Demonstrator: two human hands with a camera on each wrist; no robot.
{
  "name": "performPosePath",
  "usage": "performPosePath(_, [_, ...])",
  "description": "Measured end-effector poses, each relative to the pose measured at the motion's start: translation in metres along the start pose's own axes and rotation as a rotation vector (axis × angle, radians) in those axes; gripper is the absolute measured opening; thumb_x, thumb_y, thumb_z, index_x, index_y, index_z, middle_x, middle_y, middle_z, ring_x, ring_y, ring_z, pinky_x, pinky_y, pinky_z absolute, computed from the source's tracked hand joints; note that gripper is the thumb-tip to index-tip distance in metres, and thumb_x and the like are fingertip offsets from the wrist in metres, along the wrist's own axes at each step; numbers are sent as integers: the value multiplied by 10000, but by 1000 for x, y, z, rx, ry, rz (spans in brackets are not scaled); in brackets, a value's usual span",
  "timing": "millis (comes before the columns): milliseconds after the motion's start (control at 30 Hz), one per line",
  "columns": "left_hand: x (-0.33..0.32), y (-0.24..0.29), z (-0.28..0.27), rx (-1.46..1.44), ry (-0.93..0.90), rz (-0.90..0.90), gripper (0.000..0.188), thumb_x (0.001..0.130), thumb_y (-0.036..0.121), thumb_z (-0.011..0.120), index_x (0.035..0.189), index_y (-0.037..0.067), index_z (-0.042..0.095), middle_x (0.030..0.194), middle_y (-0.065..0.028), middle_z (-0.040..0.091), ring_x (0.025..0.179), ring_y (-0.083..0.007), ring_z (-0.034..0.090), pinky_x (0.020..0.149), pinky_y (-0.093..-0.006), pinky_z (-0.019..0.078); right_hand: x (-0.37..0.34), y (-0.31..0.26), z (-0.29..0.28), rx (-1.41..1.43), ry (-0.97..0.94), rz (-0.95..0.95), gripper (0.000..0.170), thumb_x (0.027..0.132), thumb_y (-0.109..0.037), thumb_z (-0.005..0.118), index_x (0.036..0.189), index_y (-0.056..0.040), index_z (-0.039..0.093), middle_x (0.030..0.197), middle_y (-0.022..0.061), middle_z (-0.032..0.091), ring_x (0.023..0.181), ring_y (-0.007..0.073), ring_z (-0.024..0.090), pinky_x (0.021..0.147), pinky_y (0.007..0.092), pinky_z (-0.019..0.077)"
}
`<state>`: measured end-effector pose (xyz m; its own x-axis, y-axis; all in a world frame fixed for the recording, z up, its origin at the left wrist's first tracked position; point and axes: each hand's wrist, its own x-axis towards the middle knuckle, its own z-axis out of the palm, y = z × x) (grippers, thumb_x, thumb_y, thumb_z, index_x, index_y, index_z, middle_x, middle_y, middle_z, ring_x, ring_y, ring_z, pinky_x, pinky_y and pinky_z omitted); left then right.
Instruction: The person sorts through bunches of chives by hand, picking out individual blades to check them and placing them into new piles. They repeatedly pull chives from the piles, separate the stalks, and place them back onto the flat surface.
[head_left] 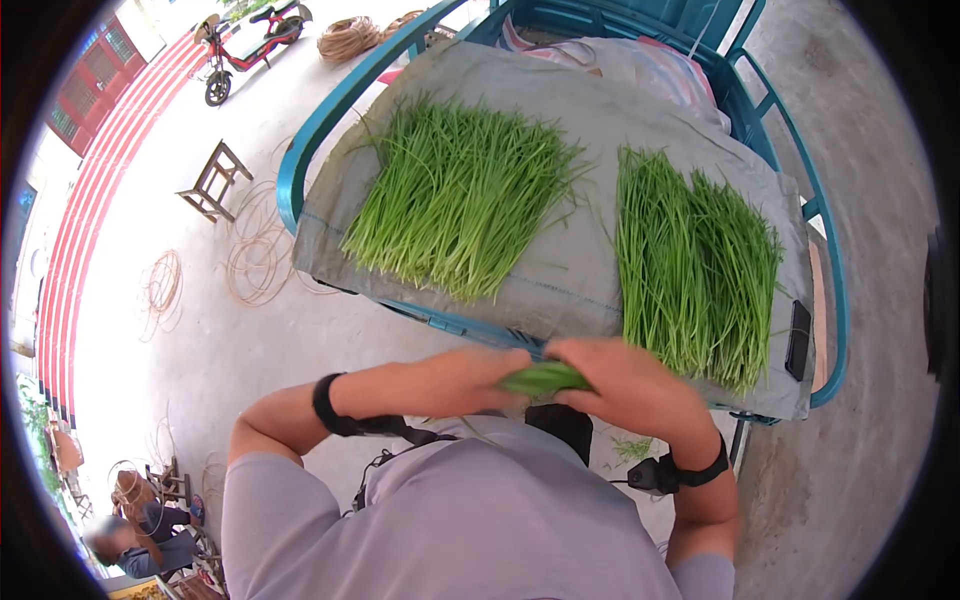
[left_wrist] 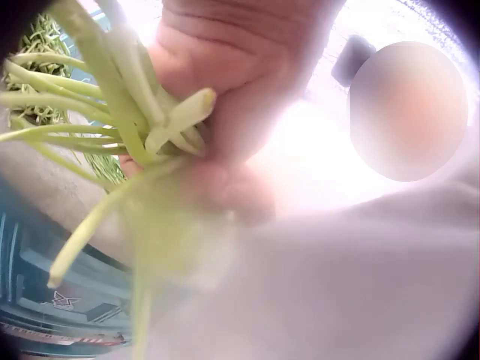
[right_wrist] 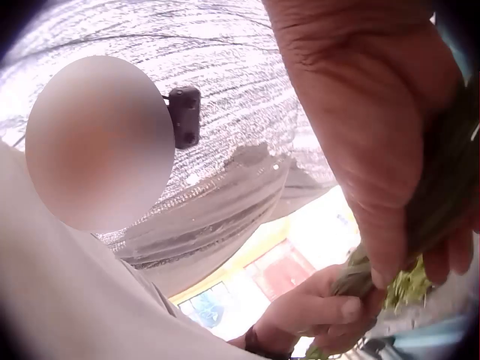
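A small bunch of green chives is held between both hands, in front of the person's chest. My left hand grips the end on the left; pale cut stem ends fan out beside its fingers in the left wrist view. The right hand curls round the other end, and its thumb lies along the leaves in the right wrist view. Just beyond the hands, two piles of the same chives lie on a grey cloth: a wide left pile and a right pile.
The cloth covers the bed of a blue cargo cart with a rail. A black phone lies by the right pile. Left on the ground are a wooden stool and coils of cord. A scooter stands farther back; a person sits lower left.
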<state>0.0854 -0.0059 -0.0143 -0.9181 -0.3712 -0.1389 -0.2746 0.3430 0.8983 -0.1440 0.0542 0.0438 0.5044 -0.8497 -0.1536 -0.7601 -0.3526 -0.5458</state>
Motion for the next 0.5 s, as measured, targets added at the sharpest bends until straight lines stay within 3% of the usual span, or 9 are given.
performPosePath(33, [1, 5, -9, -4, 67, 33, 240, 904, 205, 579, 1056, 39, 493, 757, -138, 568, 637, -291, 573, 557, -383, 440, -3, -6, -5, -97, 243, -80, 396, 788, -178, 649, 1156, -93, 528, 1113, 161, 584, 1003, 365, 557, 864, 450, 429])
performPosePath(100, [-4, 39, -40, -113, 170, -158, 246, 918, 187, 588, 1122, 66, 525, 723, -30, 544, 561, -111, 530, 510, -261, 446, -10, -19, -18, -482, 672, 15, 559, 753, -154, 684, 1263, -69, 472, 1238, 161, 528, 1106, 358, 521, 990, 455, 364])
performPosePath(200, [-1, 46, -73, -235, 492, -211, 274, 923, 202, 588, 1127, 33, 517, 722, -5, 539, 517, -57, 496, 471, -208, 419, -29, -14, -24, -203, 1095, -76, 550, 774, -133, 671, 1271, -47, 454, 1234, 171, 521, 1115, 324, 525, 996, 424, 379])
performPosePath(300, [16, 28, -110, -278, 655, -235, 343, 902, 182, 609, 1176, 11, 493, 712, -12, 533, 509, -71, 501, 470, -219, 418, -35, -7, -6, 287, 1235, -100, 489, 817, -75, 620, 1271, -16, 448, 1224, 173, 530, 1061, 238, 560, 922, 375, 433])
performPosePath(333, [24, 15, -119, -286, 707, -262, 370, 892, 173, 619, 1194, 7, 485, 708, -13, 530, 509, -75, 504, 469, -221, 417, -35, -6, -3, 353, 1195, -52, 472, 825, -63, 611, 1268, -16, 454, 1205, 169, 542, 1011, 215, 573, 884, 353, 448])
performPosePath(433, [50, -43, -135, -232, 733, -307, 550, 817, 156, 681, 1276, -12, 430, 817, -84, 584, 682, -159, 595, 622, -280, 487, -34, -2, 9, 486, 1056, 58, 438, 841, -32, 588, 1261, -11, 465, 1145, 150, 578, 866, 157, 598, 781, 298, 481])
performPosePath(500, [60, -84, -130, 119, 816, -338, 661, 760, 156, 712, 1313, -21, 395, 959, -151, 587, 876, -226, 591, 770, -322, 473, -33, 4, 17, 483, 947, 84, 436, 840, -16, 582, 1260, -3, 465, 1099, 132, 601, 774, 129, 595, 728, 271, 486])
